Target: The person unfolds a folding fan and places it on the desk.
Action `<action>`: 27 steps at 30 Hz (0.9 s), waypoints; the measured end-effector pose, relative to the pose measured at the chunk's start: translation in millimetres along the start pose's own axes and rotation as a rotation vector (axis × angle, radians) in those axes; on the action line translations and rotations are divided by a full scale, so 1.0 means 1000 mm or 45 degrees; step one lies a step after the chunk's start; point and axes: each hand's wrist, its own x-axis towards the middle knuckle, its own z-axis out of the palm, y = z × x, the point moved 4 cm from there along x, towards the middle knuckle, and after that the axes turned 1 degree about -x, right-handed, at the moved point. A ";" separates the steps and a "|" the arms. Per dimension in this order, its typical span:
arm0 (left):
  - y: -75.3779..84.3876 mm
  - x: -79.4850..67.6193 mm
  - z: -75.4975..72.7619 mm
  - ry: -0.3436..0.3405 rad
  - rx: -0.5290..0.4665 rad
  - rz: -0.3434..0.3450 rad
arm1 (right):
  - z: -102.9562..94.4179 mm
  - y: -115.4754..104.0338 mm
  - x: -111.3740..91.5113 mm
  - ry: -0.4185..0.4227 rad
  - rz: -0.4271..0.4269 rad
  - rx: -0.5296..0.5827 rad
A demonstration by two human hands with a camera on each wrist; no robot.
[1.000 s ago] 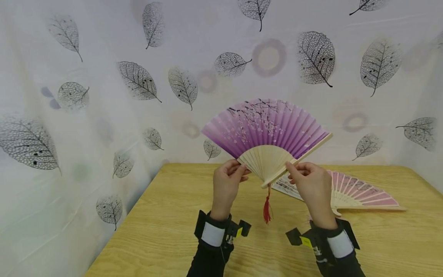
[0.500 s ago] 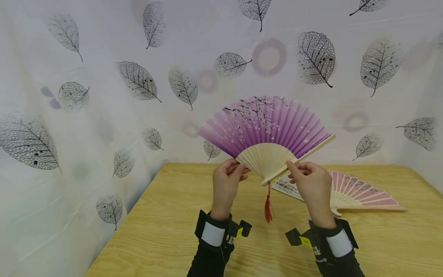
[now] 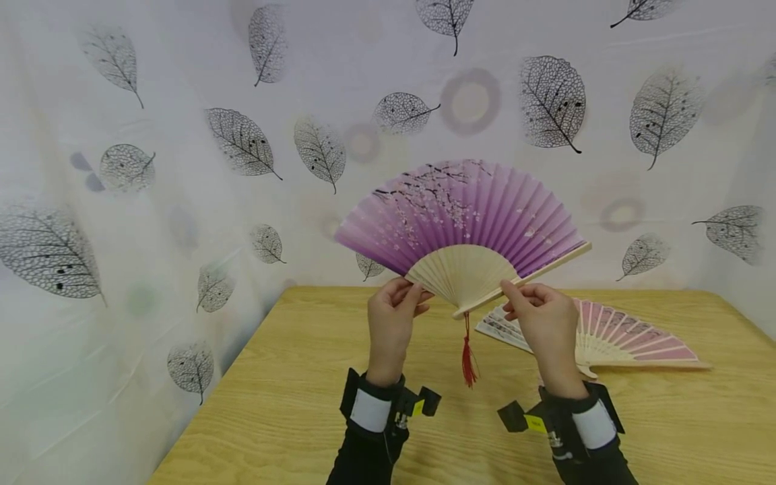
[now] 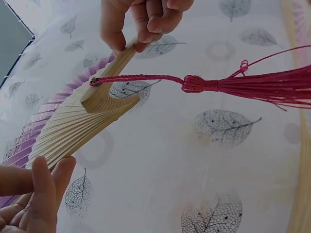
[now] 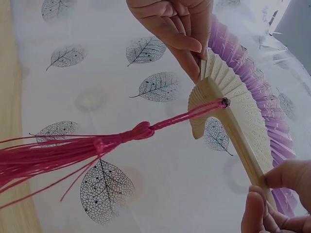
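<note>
A purple folding fan (image 3: 467, 209) with a cherry-blossom print and pale wooden ribs is held up, spread wide, above the table in the head view. My left hand (image 3: 391, 323) pinches its left outer rib between thumb and fingers. On the right guard stick, my right hand (image 3: 542, 323) pinches in the same way. From the pivot hangs a red tassel (image 3: 467, 364); in the left wrist view the tassel (image 4: 209, 85) stretches across the picture, tied at the rib heads. The right wrist view shows the guard stick (image 5: 238, 141) between thumb and fingers.
A pink folding fan (image 3: 636, 337) lies spread on the wooden table (image 3: 273, 391), behind and right of my right hand, which hides part of it. A white curtain (image 3: 182, 162) with leaf prints hangs behind the table and along its left side.
The purple fan has spread wider and risen slightly, its left edge swinging left and down. My left hand has shifted a little left; the right hand stays almost in place.
</note>
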 end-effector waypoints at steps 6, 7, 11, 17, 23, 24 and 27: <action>0.002 0.000 -0.002 -0.011 -0.068 -0.005 | 0.001 -0.002 0.000 -0.004 0.028 0.113; 0.002 0.000 -0.003 -0.010 -0.083 -0.008 | 0.001 -0.002 0.000 -0.012 0.034 0.141; -0.001 0.002 -0.005 0.013 -0.148 -0.042 | 0.001 -0.003 -0.001 -0.046 0.062 0.215; -0.002 0.003 -0.006 0.034 -0.167 -0.075 | 0.002 -0.003 0.000 -0.054 0.071 0.236; -0.001 0.003 -0.007 0.049 -0.198 -0.091 | 0.000 -0.006 -0.001 -0.061 0.066 0.236; -0.001 0.003 -0.007 0.052 -0.211 -0.093 | 0.000 -0.007 -0.001 -0.064 0.065 0.236; -0.001 0.003 -0.007 0.058 -0.252 -0.100 | -0.001 -0.007 -0.002 -0.066 0.070 0.251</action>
